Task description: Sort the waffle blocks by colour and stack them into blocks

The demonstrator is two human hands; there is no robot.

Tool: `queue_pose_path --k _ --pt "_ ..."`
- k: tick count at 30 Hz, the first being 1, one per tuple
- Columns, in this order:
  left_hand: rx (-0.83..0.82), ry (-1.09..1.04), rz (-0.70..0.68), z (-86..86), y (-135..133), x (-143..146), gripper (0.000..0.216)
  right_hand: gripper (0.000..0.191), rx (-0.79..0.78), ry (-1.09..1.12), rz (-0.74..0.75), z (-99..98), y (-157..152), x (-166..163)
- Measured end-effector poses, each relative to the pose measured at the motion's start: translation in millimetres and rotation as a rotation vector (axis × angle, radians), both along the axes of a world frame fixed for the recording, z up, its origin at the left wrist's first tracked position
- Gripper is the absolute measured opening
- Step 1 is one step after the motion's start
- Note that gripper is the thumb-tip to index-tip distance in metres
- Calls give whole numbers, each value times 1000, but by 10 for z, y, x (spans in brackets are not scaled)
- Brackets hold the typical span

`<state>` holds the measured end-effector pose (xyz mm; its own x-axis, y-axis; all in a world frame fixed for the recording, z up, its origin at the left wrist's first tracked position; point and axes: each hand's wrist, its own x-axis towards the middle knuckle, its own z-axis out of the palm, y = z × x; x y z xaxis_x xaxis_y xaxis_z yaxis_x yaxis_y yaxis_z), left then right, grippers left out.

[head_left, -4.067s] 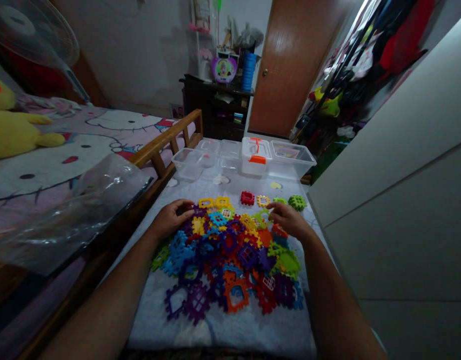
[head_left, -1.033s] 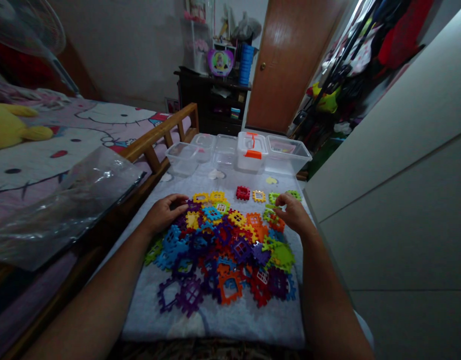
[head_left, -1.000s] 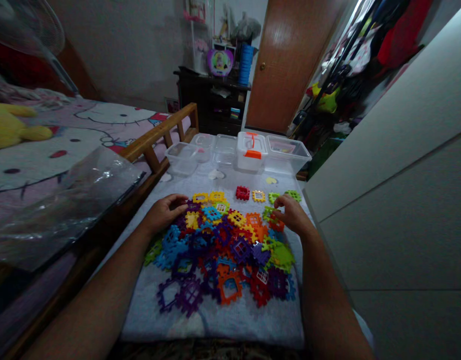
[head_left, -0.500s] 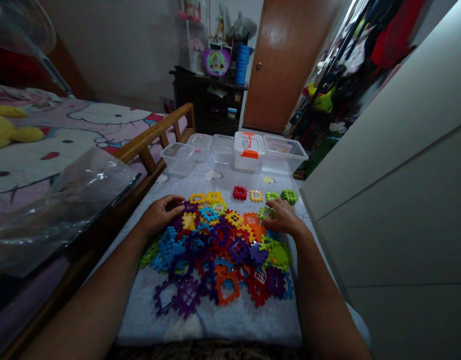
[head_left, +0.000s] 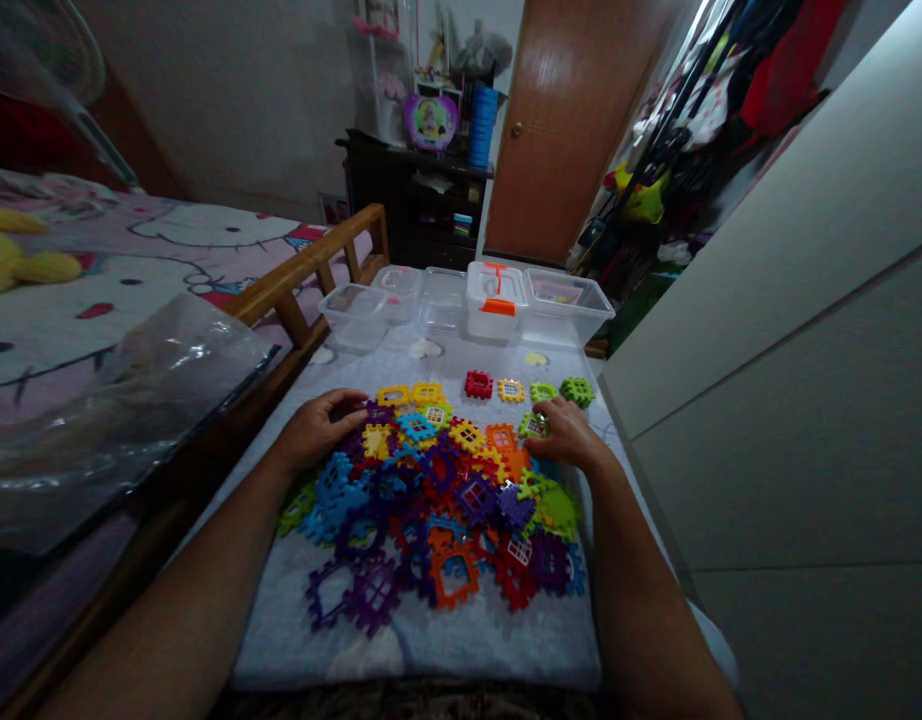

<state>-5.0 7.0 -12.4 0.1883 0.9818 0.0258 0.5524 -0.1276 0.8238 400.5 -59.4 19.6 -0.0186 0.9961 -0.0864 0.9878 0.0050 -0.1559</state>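
A heap of coloured plastic interlocking squares point(head_left: 438, 500) covers the grey cloth on the table point(head_left: 468, 640). My left hand point(head_left: 318, 432) rests with curled fingers on the heap's far left edge, by a purple piece point(head_left: 377, 411). At the heap's far right my right hand point(head_left: 570, 437) pinches a light green window piece point(head_left: 534, 425). Beyond the heap lie a red piece point(head_left: 478, 384), a yellow piece point(head_left: 510, 390) and two green pieces point(head_left: 562, 391) in a row.
Clear plastic boxes point(head_left: 461, 305) stand along the far table edge, one with an orange latch point(head_left: 494, 306). A wooden bed rail point(head_left: 303, 275) and crumpled clear plastic point(head_left: 108, 410) lie to the left. A white cabinet wall point(head_left: 791, 330) runs along the right.
My right hand has set a green piece down in the far row and come back to the heap, now pinching a light green window piece. The left hand has barely moved.
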Motion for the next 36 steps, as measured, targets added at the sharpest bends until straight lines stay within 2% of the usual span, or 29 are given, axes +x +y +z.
queue_pose_path --k 4,13,17,22,29,36 --pt "-6 -3 -1 -6 0 3 62 53 -20 -25 -5 0 -4 -32" --pt "-14 0 17 52 -21 30 62 45 -33 -67 -28 -14 0 -79" --pt "-21 -11 10 60 -29 27 64 50 53 -40 -43 0 52 -13" --pt "-30 -30 17 33 -21 15 67 52 167 -40 -24 141 304 198" --pt "-23 -37 19 5 -7 3 66 55 -37 -162 61 236 698 331" --pt "-21 -43 8 6 -12 -2 64 59 -144 -222 93 188 801 348"
